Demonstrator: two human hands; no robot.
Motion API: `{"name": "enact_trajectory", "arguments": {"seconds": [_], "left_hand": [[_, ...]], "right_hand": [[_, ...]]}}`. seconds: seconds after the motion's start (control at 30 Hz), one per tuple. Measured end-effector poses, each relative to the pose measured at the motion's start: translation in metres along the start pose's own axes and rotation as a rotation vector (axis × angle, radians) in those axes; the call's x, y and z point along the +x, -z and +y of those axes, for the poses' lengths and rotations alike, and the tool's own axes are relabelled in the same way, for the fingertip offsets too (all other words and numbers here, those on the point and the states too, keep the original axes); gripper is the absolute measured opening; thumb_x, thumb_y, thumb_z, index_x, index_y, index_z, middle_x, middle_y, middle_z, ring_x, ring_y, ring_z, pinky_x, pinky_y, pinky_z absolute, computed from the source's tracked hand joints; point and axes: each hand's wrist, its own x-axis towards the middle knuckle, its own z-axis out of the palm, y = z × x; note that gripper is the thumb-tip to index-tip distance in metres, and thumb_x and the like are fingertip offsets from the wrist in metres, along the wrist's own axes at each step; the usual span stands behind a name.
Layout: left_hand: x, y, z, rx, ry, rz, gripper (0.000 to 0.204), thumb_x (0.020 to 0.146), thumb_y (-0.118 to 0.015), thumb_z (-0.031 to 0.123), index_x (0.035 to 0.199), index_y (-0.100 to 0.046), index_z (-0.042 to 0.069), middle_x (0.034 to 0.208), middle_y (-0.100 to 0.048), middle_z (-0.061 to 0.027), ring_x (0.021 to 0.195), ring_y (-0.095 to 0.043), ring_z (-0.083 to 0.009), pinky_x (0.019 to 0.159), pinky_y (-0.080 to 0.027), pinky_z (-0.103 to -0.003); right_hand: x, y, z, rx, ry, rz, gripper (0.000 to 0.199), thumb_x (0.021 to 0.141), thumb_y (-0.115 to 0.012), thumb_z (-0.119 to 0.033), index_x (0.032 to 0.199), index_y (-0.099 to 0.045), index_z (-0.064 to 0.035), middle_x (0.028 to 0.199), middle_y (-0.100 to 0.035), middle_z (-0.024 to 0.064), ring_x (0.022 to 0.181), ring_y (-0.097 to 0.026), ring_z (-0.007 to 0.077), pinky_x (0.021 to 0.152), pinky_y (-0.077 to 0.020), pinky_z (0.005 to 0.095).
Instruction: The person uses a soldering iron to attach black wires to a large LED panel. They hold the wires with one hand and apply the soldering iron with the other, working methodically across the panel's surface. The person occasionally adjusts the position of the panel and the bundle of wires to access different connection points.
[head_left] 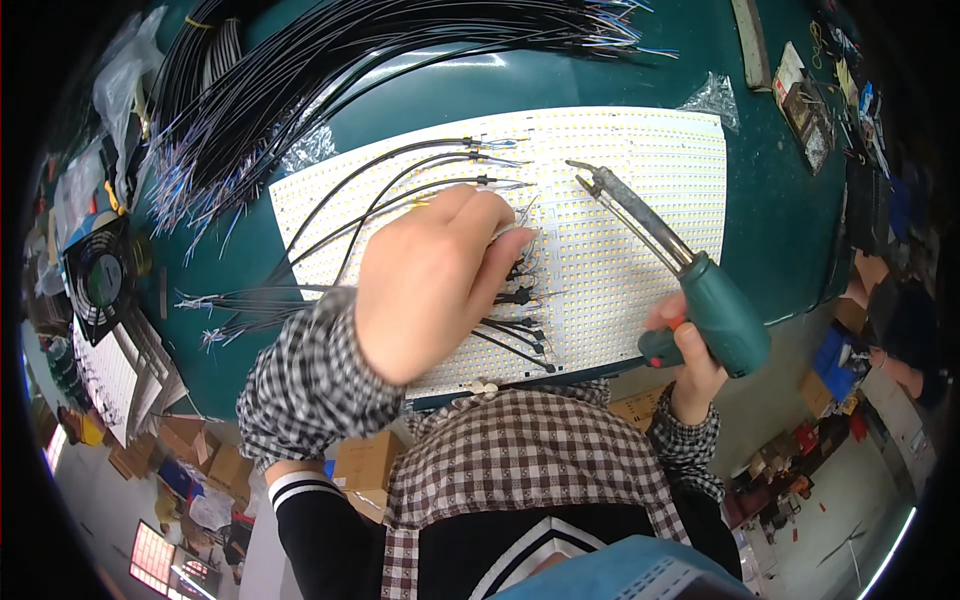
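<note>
A shirt of small brown-and-white check is worn, its sleeves reaching down to both wrists; the left hand (pixel 430 285), at the centre of the frame, and the right hand (pixel 690 365), at the lower right, are left bare, with no gloves or rings to be seen. Below the left cuff, at the lower left of the frame, a black garment with a white-striped ribbed band is seen. At the bottom centre a black panel with white chevron stripes is set into the checked front, and a light blue face mask is glimpsed at the lower edge.
</note>
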Motion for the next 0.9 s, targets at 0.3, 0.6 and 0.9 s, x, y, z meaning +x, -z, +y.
{"name": "enact_trajectory", "arguments": {"seconds": [0.3,0.6,0.9], "left_hand": [[0.010,-0.016,-0.019,0.097,-0.241,0.203,0.005,0.083,-0.065,0.001,0.087,-0.064,0.004,0.086,-0.058,-0.0099,0.070,-0.062,-0.0303,0.060,-0.050,-0.039],[0.018,-0.021,-0.018,-0.241,-0.005,0.086,0.009,0.079,-0.072,0.005,0.085,-0.066,0.005,0.082,-0.061,-0.0084,0.070,-0.064,-0.0258,0.060,-0.051,-0.034],[0.019,-0.027,-0.025,-0.333,0.071,0.148,0.007,0.079,-0.072,0.003,0.083,-0.066,0.005,0.080,-0.062,-0.0071,0.070,-0.064,-0.0211,0.060,-0.051,-0.031]], "right_hand": [[-0.006,0.005,0.010,0.006,0.041,0.033,0.038,0.089,-0.068,-0.027,0.102,-0.061,0.0081,0.090,-0.066,0.0176,0.073,-0.066,0.0257,0.066,-0.0557,0.0353],[-0.011,0.008,0.018,0.008,0.049,0.062,0.050,0.090,-0.068,-0.028,0.119,-0.058,0.0105,0.101,-0.066,0.0184,0.085,-0.069,0.0308,0.067,-0.0604,0.0376],[-0.010,0.005,0.013,0.015,0.031,0.047,0.048,0.091,-0.067,-0.028,0.120,-0.059,0.0098,0.106,-0.066,0.0177,0.095,-0.068,0.0321,0.068,-0.0607,0.0363]]}}
